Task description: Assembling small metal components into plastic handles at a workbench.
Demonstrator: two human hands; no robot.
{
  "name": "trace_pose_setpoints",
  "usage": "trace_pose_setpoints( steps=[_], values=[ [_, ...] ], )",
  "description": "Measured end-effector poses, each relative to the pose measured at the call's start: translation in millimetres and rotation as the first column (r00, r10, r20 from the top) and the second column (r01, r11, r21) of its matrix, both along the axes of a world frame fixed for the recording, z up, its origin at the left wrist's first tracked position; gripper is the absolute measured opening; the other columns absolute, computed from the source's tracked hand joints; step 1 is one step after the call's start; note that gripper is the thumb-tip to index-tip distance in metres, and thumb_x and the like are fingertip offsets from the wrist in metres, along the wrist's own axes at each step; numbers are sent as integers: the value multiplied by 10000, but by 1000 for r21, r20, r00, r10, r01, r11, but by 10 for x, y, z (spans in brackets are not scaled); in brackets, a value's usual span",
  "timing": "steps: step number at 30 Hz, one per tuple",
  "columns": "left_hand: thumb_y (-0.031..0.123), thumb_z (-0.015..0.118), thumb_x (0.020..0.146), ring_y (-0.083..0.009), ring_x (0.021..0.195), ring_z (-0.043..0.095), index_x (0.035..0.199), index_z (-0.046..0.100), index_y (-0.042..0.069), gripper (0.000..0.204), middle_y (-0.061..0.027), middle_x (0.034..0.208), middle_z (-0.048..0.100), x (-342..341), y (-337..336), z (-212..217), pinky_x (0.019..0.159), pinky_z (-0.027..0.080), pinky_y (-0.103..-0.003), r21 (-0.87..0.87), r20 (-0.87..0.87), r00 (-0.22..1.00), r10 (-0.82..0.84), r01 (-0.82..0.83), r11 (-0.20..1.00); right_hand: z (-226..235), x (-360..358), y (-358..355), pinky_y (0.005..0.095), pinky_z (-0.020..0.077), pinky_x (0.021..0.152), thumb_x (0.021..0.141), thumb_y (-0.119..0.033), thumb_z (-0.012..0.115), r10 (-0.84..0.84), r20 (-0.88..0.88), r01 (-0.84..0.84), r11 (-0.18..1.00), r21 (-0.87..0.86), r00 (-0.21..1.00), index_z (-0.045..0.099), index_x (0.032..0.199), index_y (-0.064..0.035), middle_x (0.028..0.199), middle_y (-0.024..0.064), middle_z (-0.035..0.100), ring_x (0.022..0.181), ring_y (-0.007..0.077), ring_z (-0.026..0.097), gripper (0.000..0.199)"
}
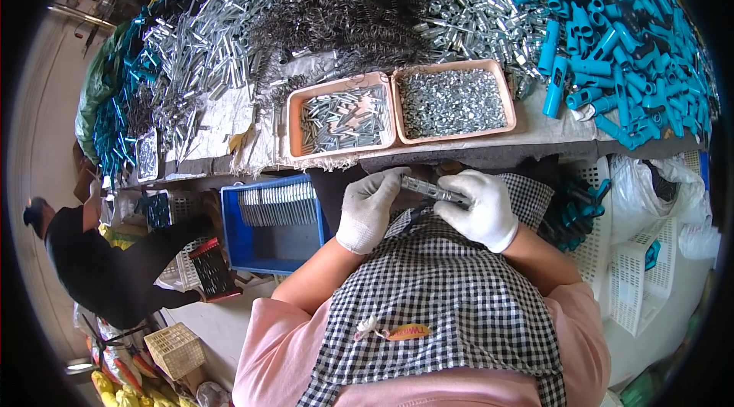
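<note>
Both my hands wear white gloves and meet over my checkered apron [459, 285], just in front of the bench edge. Between them lies a shiny metal tube-shaped part [430, 190], tilted slightly down to the right. My left hand [369, 210] is closed at its left end, thumb and fingers pinching there. My right hand [480, 210] grips the other end, with its fingers curled around. Just beyond, a shallow pinkish tray [293, 129] holds loose metal pins [344, 120]. Beside it, a second tray [451, 137] is filled with small shiny metal pieces [451, 101].
Heaps of dark coil springs [336, 9], metal tubes [222, 40] and teal plastic housings [596, 63] cover the bench. A blue crate [279, 243] with a row of metal parts sits left. White baskets [638, 285] stand right. A person in black [95, 269] is at far left.
</note>
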State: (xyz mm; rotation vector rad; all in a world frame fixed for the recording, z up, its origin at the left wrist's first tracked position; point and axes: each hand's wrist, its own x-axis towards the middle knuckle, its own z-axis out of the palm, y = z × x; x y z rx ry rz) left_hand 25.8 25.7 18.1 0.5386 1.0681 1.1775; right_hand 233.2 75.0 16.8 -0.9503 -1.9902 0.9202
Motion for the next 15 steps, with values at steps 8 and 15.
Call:
trace_pose_setpoints(
  steps=[8,15],
  values=[
    [137,424,1030,-249,837,705,1199,573,-108,333,-200,1023,690,134,205,122,794,576,-345,9,-173,979,-110,113,994,-22,233,106,393,550,662,643,-128,850,21,-18,-20,997,79,1000,646,1053,-46,867,147,697,751,330,688,465],
    [153,421,1047,-275,896,705,1307,490,-117,381,-219,1026,684,653,663,168,839,582,-393,58,-176,946,-273,286,956,-89,793,151,401,547,673,678,-129,822,-190,-26,192,973,130,981,665,1007,-37,878,155,694,772,352,680,376]
  ],
)
